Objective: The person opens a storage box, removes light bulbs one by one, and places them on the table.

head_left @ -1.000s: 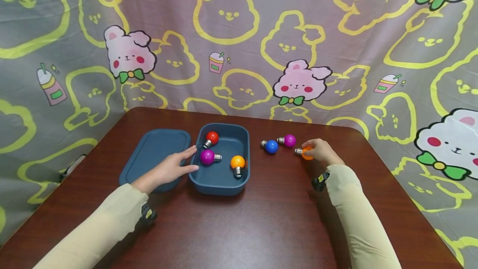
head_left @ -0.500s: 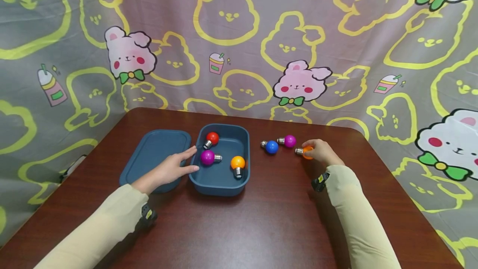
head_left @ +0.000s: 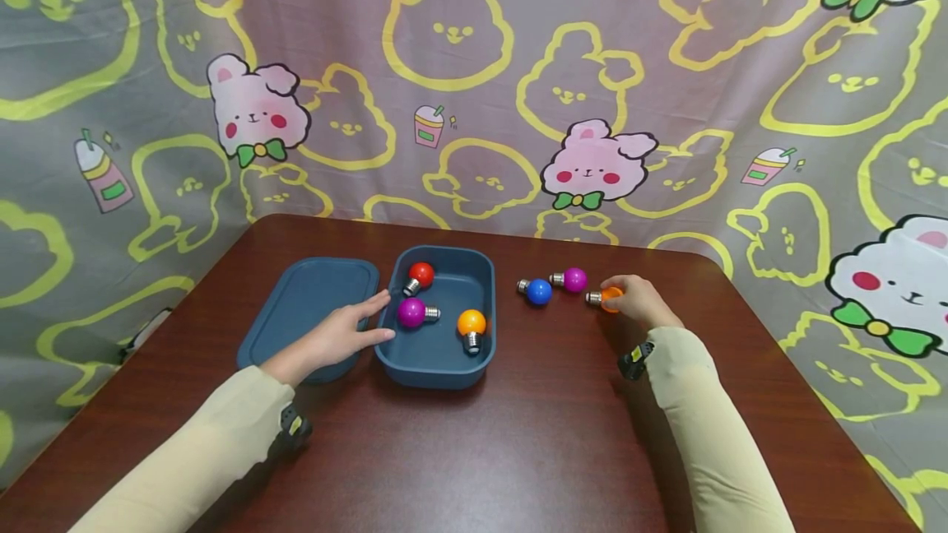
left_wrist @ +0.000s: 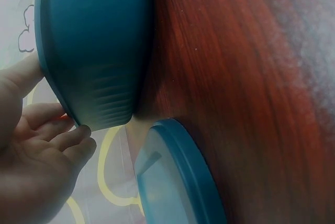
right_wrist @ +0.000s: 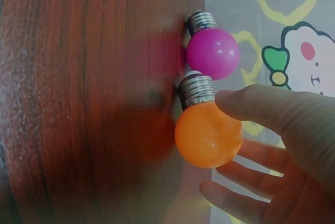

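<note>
My left hand (head_left: 342,333) rests at the left rim of a blue-grey open box (head_left: 437,377), fingers spread and fairly straight. In the left wrist view, its thumb and fingertips touch the box's edge. Inside the box lie a red light bulb (head_left: 421,274), a purple light bulb (head_left: 411,312) and a yellow-orange light bulb (head_left: 471,322). At the right, my right hand (head_left: 637,299) pinches an orange light bulb (right_wrist: 207,136) at the table, thumb near its metal screw base and fingers behind the globe. Part of that globe is hidden in the head view.
A blue light bulb (head_left: 539,292) and another purple light bulb (head_left: 573,280) lie between the box and my right hand. The blue-grey lid (head_left: 307,303) lies left of the box on the brown table (head_left: 474,459). A patterned curtain (head_left: 474,105) hangs behind.
The orange bulb under my right hand has shifted very slightly. Both hands, the box and the other bulbs stay practically where they were.
</note>
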Action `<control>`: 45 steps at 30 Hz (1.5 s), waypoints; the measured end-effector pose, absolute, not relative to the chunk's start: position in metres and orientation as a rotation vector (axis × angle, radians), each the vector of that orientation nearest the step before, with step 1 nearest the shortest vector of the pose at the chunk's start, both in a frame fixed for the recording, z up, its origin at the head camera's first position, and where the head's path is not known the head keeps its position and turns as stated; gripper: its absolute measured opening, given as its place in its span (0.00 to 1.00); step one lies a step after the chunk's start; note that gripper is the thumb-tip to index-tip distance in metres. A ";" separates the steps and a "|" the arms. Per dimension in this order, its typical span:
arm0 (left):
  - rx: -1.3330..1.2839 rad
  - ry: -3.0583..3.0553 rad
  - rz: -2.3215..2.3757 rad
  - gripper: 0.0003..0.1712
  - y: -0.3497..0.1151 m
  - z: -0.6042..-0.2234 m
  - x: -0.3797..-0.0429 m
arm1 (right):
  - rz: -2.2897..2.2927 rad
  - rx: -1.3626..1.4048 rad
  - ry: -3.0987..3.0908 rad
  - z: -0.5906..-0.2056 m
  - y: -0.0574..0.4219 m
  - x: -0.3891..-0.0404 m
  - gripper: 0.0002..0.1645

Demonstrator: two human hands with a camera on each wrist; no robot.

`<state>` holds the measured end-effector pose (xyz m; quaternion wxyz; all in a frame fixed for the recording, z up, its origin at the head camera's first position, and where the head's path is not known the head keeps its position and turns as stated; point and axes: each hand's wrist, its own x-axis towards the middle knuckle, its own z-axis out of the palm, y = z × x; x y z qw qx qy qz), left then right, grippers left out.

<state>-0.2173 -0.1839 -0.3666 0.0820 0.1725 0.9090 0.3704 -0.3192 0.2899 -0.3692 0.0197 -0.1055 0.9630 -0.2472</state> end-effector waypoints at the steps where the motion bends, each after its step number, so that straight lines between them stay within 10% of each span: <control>1: 0.515 2.715 1.106 0.44 -0.184 -0.367 -0.217 | -0.769 -0.327 2.991 -0.369 0.290 -0.319 0.20; 45: 0.523 2.713 1.111 0.41 -0.184 -0.368 -0.219 | -0.916 -0.678 2.993 -0.289 0.194 -0.287 0.26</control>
